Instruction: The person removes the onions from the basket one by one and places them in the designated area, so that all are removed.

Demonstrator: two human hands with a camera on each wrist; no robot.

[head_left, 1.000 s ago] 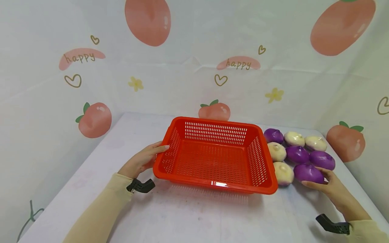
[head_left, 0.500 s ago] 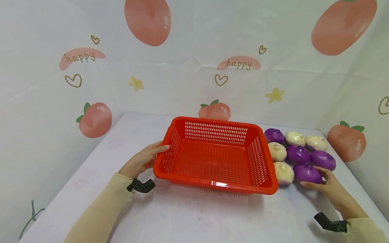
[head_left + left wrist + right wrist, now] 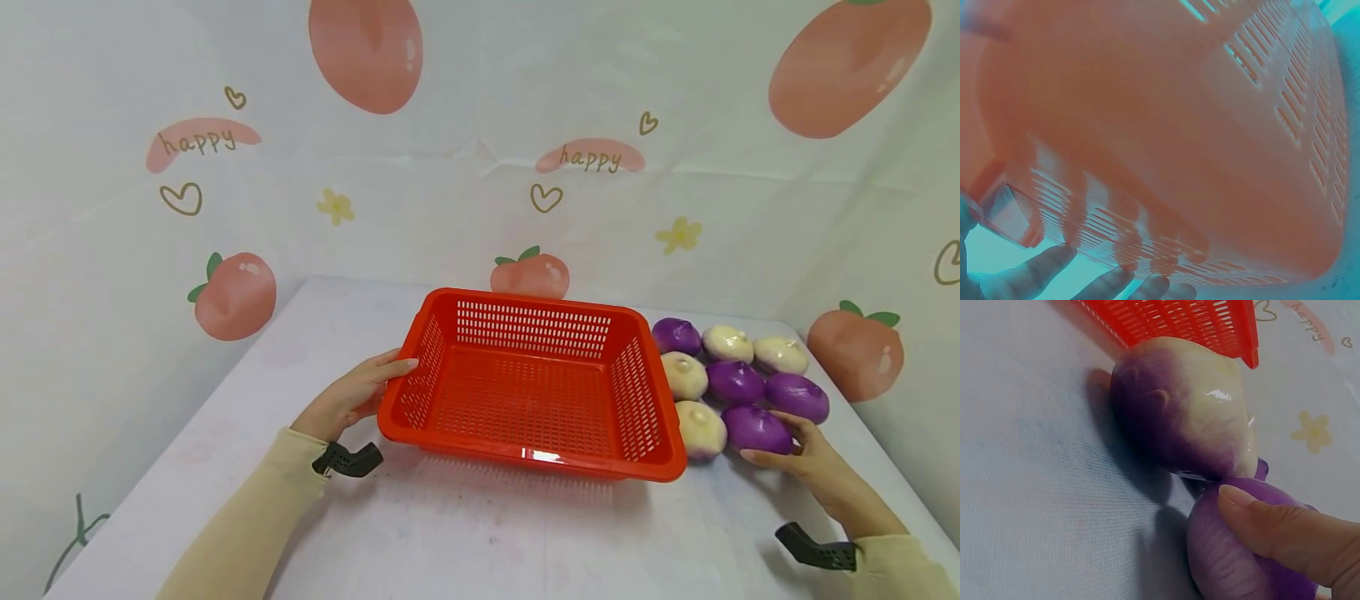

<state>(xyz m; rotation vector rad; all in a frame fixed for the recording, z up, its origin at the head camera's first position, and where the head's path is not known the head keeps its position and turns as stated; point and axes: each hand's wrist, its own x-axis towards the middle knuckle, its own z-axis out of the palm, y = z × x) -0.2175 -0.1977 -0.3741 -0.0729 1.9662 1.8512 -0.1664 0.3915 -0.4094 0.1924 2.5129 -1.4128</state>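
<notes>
A red plastic basket (image 3: 525, 400) with slotted walls stands mid-table. My left hand (image 3: 356, 393) holds its left side, thumb over the rim and the other fingers outside. In the left wrist view, those fingers (image 3: 1091, 281) meet the basket's outer wall (image 3: 1147, 112). To the right, my right hand (image 3: 813, 462) grips a purple turnip (image 3: 753, 429) at the front of a group. Its thumb (image 3: 1272, 525) presses on that turnip (image 3: 1225, 562) in the right wrist view, while the other fingers are mostly hidden. A purple-and-cream turnip (image 3: 1175, 406) touches it there, seen as cream (image 3: 701, 429) from above.
Several more turnips, purple (image 3: 735, 382) and cream (image 3: 726, 342), sit close together along the basket's right side. The white table (image 3: 480, 542) ends at a patterned cloth backdrop (image 3: 442, 183) behind and at both sides.
My right hand has shifted slightly left, and the purple turnip in it has moved a little toward the cream one. The left hand and basket have stayed put.
</notes>
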